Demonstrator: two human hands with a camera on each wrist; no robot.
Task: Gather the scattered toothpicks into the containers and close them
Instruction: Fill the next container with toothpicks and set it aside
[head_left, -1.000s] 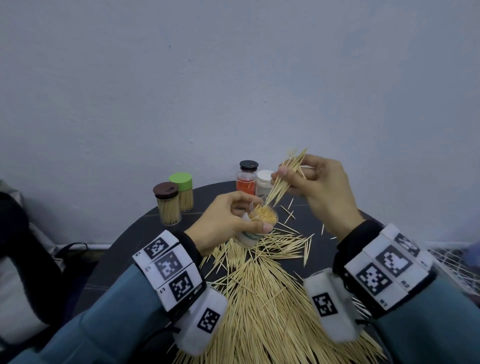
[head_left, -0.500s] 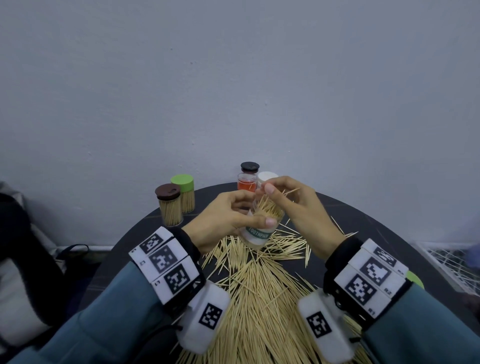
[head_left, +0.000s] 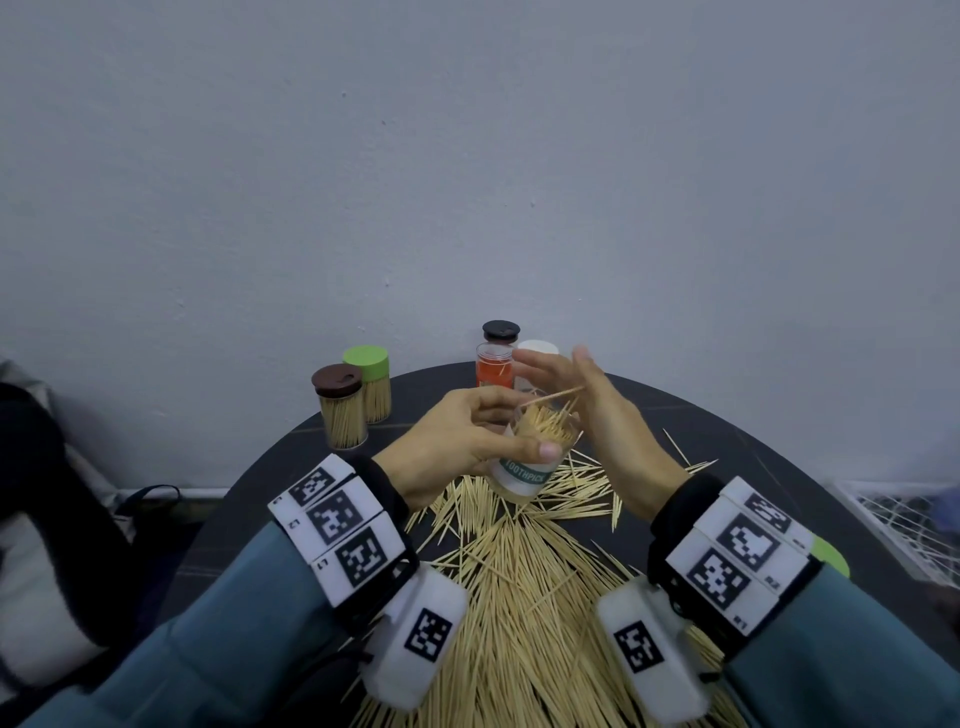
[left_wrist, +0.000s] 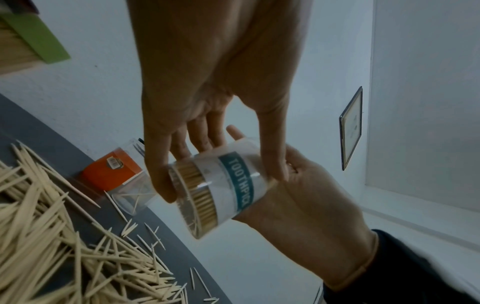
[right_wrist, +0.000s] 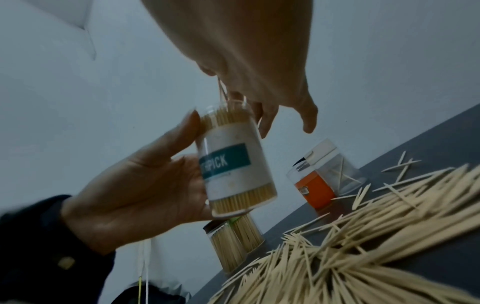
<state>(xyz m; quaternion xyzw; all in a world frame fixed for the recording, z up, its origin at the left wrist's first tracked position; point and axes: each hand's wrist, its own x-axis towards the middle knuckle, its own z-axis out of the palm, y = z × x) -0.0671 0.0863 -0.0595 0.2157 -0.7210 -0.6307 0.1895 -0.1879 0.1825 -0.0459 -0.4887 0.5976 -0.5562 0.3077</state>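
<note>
Gripping container (head_left: 524, 467) — left hand (head_left: 457, 441)

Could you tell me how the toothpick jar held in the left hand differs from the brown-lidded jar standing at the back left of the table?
The held jar is open, with no lid; the brown-lidded jar is capped. The held jar is tilted, lifted in the left hand; the brown-lidded jar stands upright on the table. The held jar bears a teal TOOTHPICK label; the other shows none. Both are clear and hold toothpicks.

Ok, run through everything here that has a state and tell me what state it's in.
Labelled jar: uncapped, nearly full, tilted, held by left hand.
Right hand: fingers straight, over the jar mouth.
Brown-lid jar: closed, full.
Green-lid jar: closed.
Orange jar: uncapped, nearly empty.
Loose toothpicks: heaped on table.
</note>
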